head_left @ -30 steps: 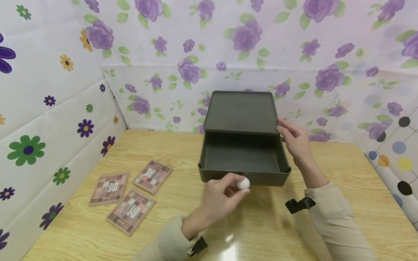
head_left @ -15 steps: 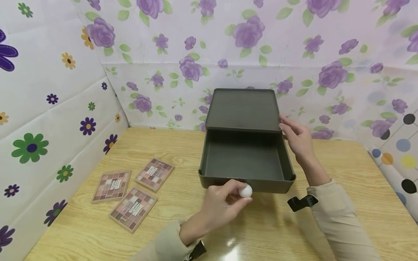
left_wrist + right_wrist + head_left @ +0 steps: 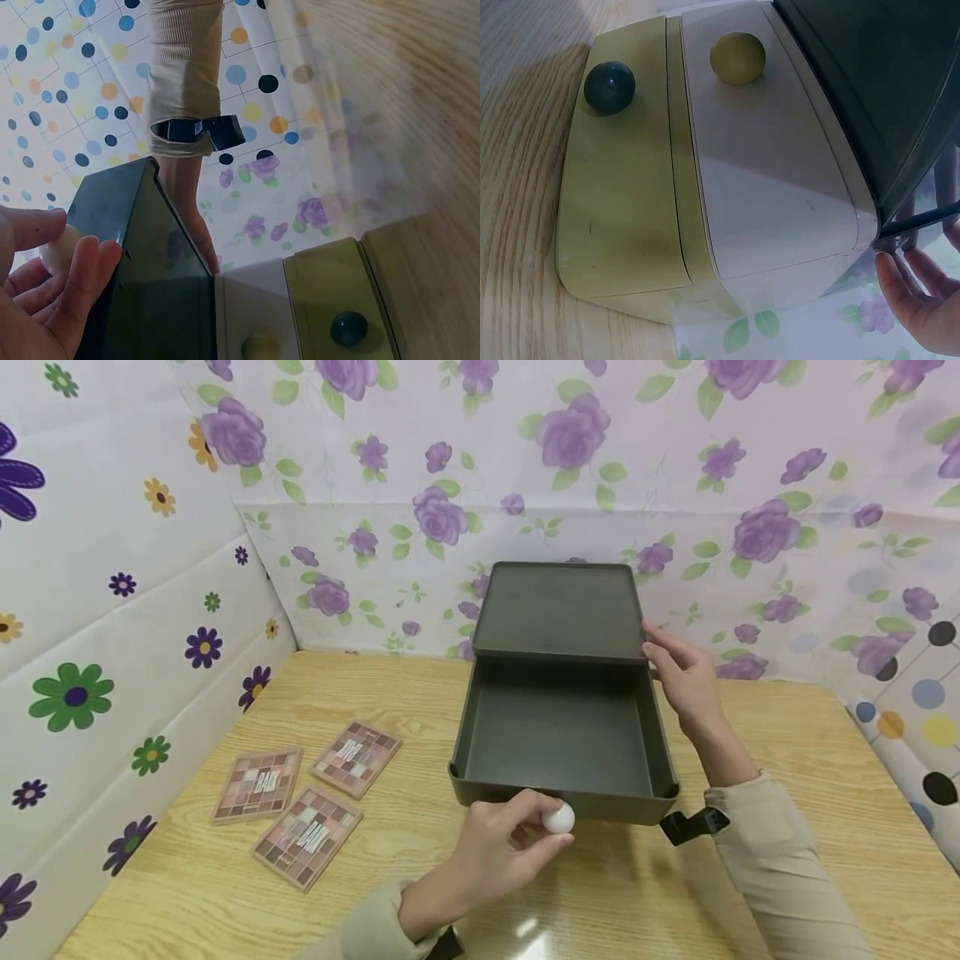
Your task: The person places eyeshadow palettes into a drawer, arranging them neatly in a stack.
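The white knob (image 3: pixel 558 817) sits between the thumb and forefinger of the left grip (image 3: pixel 495 847), which is clamped on it from its left side, forefinger over the top and thumb beneath. The knob is on the front of the dark drawer (image 3: pixel 622 808), the uppermost one, which juts well out toward the person from under the dark cabinet top (image 3: pixel 557 610).

The left forearm enters from the bottom edge and slants up to the right, its pale sleeve (image 3: pixel 382 927) ending at the wrist. The right forearm comes from the lower right and angles up to the left. The right grip (image 3: pixel 686 685) is apart, its extended fingertips touching the right side of the cabinet near the rear of the drawer, away from the knob.

Below, the right wrist view shows a whitish drawer (image 3: pixel 772 157) with a yellow knob (image 3: pixel 738 58) and a yellow-green drawer (image 3: pixel 630 202) with a dark knob (image 3: pixel 610 88). Three palettes (image 3: pixel 307 837) lie flat on the wooden counter (image 3: pixel 405 827), left of the cabinet.
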Available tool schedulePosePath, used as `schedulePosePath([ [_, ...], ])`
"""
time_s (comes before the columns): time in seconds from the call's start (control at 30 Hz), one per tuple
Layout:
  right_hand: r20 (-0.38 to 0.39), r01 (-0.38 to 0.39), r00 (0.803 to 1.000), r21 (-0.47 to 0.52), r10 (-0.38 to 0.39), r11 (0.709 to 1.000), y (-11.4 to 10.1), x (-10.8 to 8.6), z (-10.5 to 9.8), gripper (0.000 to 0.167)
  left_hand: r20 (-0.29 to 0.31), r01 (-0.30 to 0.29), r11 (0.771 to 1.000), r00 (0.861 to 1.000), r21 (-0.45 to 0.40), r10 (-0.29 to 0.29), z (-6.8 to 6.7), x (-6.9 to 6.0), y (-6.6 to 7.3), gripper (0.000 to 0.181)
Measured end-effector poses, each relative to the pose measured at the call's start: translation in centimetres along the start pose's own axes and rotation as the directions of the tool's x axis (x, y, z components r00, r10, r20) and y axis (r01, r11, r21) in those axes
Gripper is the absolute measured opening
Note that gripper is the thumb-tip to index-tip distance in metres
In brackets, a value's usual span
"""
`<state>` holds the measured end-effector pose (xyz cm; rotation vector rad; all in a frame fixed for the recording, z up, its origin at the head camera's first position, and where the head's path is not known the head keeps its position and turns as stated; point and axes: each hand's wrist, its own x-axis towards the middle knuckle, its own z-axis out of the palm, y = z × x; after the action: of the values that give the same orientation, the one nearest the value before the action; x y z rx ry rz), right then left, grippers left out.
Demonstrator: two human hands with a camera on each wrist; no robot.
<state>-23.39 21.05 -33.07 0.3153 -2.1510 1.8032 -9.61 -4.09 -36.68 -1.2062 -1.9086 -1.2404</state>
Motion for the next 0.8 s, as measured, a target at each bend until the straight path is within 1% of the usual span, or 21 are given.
schedulePosePath([
  [0.23,-0.006,0.003,1.0,-0.019,-0.003,1.0,0.0,0.0,0.2,0.041,-0.01,-0.024,0.999,1.0,0.035,0.024,0.1,-0.3,0.2,0.026],
  [0.37,-0.01,0.006,1.0,-0.024,-0.006,1.0,-0.1,-0.1,0.3,0.041,-0.007,-0.024,0.999,1.0,0.04,0.025,0.2,-0.5,0.1,0.028],
  [0.47,-0.014,0.004,1.0,-0.025,-0.004,1.0,-0.1,-0.1,0.3,0.041,0.0,-0.025,0.999,1.0,0.023,0.025,0.0,-0.7,0.0,0.028],
  [0.57,-0.019,-0.001,1.0,-0.019,0.0,1.0,0.0,-0.1,0.3,0.041,0.007,-0.021,1.0,1.0,-0.014,0.022,-0.6,-0.9,0.0,0.027],
  [0.67,-0.02,0.001,1.0,-0.015,-0.001,1.0,0.0,-0.1,0.2,0.041,0.005,-0.015,0.999,1.0,-0.05,0.015,-1.4,-0.9,0.0,0.023],
  [0.8,-0.018,0.003,1.0,-0.006,-0.003,1.0,0.1,-0.1,0.2,0.041,-0.004,-0.034,0.997,0.999,-0.075,0.034,-2.8,-0.7,0.2,0.023],
])
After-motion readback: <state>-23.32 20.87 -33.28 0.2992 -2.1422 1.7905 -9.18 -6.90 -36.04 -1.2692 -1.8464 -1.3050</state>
